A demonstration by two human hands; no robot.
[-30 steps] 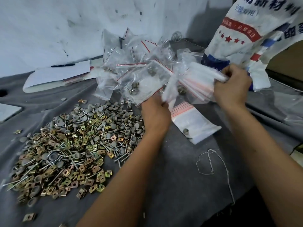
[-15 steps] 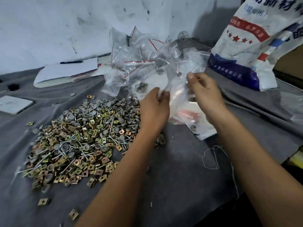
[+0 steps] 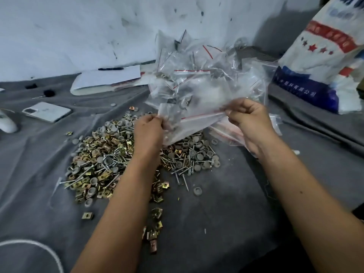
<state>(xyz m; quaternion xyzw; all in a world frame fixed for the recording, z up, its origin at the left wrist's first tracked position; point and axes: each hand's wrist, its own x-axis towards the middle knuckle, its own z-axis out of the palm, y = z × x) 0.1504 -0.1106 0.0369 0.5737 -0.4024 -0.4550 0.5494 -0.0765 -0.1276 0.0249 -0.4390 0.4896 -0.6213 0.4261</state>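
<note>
- Far left on the desk point(image 3: 216, 203): phone point(image 3: 46, 111). It's out of the way, no issue.
- Hardware pile point(image 3: 108, 160): gold clips, grey caps and screws, all mixed. It sits under the left forearm and just below the bag.
- Left hand point(image 3: 148, 127): grip pinching the bag's left corner, thumb against forefinger.
- Zip bag point(image 3: 189, 125): clear with a red seal strip, held in the air between both hands, over the pile's far edge. Looks empty, but it's too blurred to be sure.
- Right hand point(image 3: 248, 115): grip pinching the right end of the strip, fingers curled.
- My read is the step is opening the mouth. Each pinch should take one wall only, close to the strip, then peel apart rather than stretch sideways.
- Keep the mouth up and over the pile, so dropped parts land back in it.
- Spare bags point(image 3: 222, 133): flat stack under the right wrist. Don't drag it along.
- Filled bags point(image 3: 197, 75) are heaped behind, with the sack point(image 3: 325, 56) far right.
</note>
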